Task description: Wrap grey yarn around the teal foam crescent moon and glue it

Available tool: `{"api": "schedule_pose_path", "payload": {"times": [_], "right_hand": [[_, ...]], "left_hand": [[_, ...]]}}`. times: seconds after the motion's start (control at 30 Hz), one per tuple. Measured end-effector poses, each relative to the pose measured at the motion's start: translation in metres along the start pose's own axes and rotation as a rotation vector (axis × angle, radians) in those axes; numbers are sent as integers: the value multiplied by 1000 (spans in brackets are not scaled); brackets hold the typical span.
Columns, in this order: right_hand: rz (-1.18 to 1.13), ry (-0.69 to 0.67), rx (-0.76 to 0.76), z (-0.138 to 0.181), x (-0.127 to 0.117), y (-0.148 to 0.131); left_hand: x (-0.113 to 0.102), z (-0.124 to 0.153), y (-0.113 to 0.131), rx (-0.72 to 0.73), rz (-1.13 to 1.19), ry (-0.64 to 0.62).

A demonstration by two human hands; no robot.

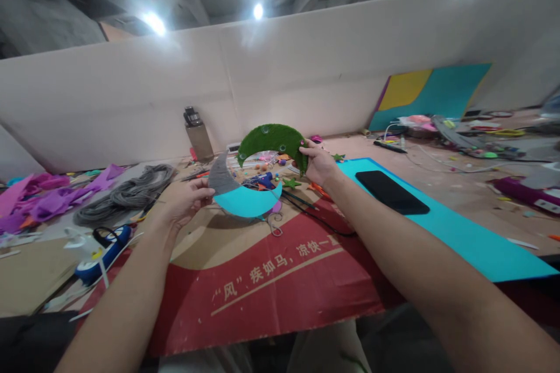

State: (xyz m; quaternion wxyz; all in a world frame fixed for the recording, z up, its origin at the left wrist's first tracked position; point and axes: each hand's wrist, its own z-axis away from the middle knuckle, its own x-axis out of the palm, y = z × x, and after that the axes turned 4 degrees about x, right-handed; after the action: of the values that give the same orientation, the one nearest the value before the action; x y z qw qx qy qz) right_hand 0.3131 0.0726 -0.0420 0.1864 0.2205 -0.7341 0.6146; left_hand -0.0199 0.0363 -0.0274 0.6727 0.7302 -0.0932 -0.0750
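Observation:
My left hand [189, 203] pinches the outer edge of a blue foam crescent [249, 201], whose upper left part is wrapped in grey cord [221, 175]. A loose curl of that cord [275, 224] hangs near its lower right. In my right hand [321, 162] is the right end of a fuzzy green crescent [271, 136] with a few small round pieces on its face. The green one is held above and slightly behind the blue one. Whether the two crescents touch I cannot tell. Behind them lie a blue glue gun [262, 179] and a green star [291, 183].
A red and brown cardboard sheet [280, 280] covers the near table. At right a black phone [391, 191] lies on a blue foam sheet [464, 245]. At left are a bundle of grey cord [126, 195], purple felt [74, 198] and a power strip [102, 253]. A bottle [199, 137] stands behind.

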Motion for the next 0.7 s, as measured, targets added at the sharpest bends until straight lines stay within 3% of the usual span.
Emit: {"api": "schedule_pose_path", "payload": {"times": [0.7], "right_hand": [[18,-2,-7,0,0,0]], "left_hand": [[6,4,5,-21,-6,31]]}}
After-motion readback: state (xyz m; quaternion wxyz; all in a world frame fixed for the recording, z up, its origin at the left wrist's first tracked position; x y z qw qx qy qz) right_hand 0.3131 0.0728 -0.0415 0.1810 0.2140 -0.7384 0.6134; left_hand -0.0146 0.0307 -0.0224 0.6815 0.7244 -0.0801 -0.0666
